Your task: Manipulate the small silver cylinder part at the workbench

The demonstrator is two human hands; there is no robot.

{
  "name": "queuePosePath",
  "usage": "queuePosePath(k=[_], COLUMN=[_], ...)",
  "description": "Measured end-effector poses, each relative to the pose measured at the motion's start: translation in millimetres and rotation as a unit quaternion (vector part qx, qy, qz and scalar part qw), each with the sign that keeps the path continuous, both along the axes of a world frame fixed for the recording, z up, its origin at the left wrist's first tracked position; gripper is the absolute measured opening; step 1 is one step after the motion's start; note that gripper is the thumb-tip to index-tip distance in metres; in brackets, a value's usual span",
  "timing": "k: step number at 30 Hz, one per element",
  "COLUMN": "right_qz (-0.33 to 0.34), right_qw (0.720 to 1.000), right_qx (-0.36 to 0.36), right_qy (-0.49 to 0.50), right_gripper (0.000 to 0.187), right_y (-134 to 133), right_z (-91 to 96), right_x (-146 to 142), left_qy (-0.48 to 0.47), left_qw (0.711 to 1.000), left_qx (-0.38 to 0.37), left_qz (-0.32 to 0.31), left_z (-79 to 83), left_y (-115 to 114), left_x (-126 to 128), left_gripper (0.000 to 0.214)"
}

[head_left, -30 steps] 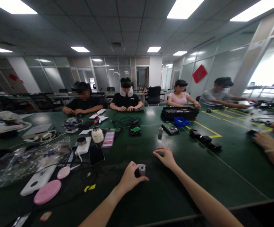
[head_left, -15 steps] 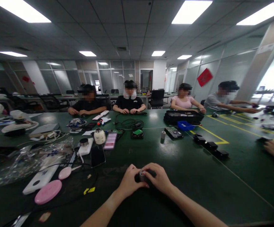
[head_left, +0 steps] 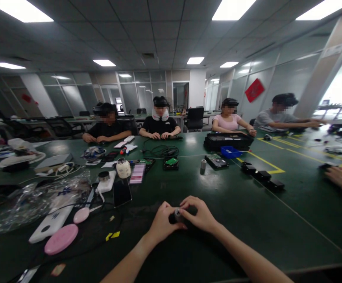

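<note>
Green table (head_left: 247, 232): spreads across the lower part of the view, with yellow tape lines (head_left: 280, 170) on its right side.
Four co-workers (head_left: 159, 125): sit along the far edge, facing this way.
Clear plastic wrap (head_left: 37, 196): lies crumpled on the left side.
Black case (head_left: 228, 141): rests near the far edge, just behind the blue bin (head_left: 230, 152).
Left hand (head_left: 162, 222): curls round the gray metal cylinder (head_left: 177, 215), clamped on it, fingers on the far side and thumb on the near side.
Right hand (head_left: 198, 214): thumb and index fingertip come close together at the cylinder's top; too small to tell whether they pinch anything there.
Hard drive (head_left: 216, 161): lies flat beyond the hands, in front of the bin.
Smartphone (head_left: 122, 192): lies dark screen up, left of the hands.
Cylinder in hand: upright between both hands, near the front edge; I cannot tell whether its base touches the table.
Second cylinder (head_left: 203, 164): stands upright just left of the hard drive.
Yellow scraps (head_left: 115, 234): lie left of the left wrist.
</note>
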State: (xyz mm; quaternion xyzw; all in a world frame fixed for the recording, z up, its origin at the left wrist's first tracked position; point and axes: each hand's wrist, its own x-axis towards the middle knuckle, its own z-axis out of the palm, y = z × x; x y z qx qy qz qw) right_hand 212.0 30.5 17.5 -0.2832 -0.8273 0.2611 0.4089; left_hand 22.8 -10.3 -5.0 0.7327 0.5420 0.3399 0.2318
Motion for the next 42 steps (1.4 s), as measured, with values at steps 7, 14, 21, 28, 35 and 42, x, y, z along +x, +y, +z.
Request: queuePosePath(k=[7, 14, 21, 28, 35, 42], right_qz=[0.008, -0.008, -0.125, -0.159, -0.145, -0.079], right_qw=[1.0, 0.999, 0.99, 0.987, 0.988, 0.989], right_qx=[-0.001, 0.009, 0.003, -0.024, -0.051, -0.071], right_qy=[0.009, 0.035, 0.062, -0.006, 0.007, 0.1], right_gripper=[0.02, 0.011, 0.014, 0.01, 0.011, 0.012], right_y=[-2, -5, 35, 68, 69, 26], right_z=[1.1, -5.5, -18.8, -38.4, -38.3, -16.8], right_x=[3, -12, 8, 35, 35, 7], left_qy=[-0.002, -0.005, -0.008, -0.003, 0.003, -0.002], left_qw=[1.0, 1.0, 1.0, 1.0, 1.0, 1.0], left_qx=[0.007, 0.005, -0.006, -0.017, -0.017, -0.012], left_qz=[0.005, 0.012, 0.005, 0.004, 0.011, 0.009], left_z=[-4.9, -4.8, -0.9, 2.9, 2.6, 2.7], left_y=[1, 1, -1, -3, -3, -3], left_x=[-1, -1, -1, -3, -3, -2], left_gripper=[0.043, 0.042, 0.058, 0.062, 0.064, 0.061])
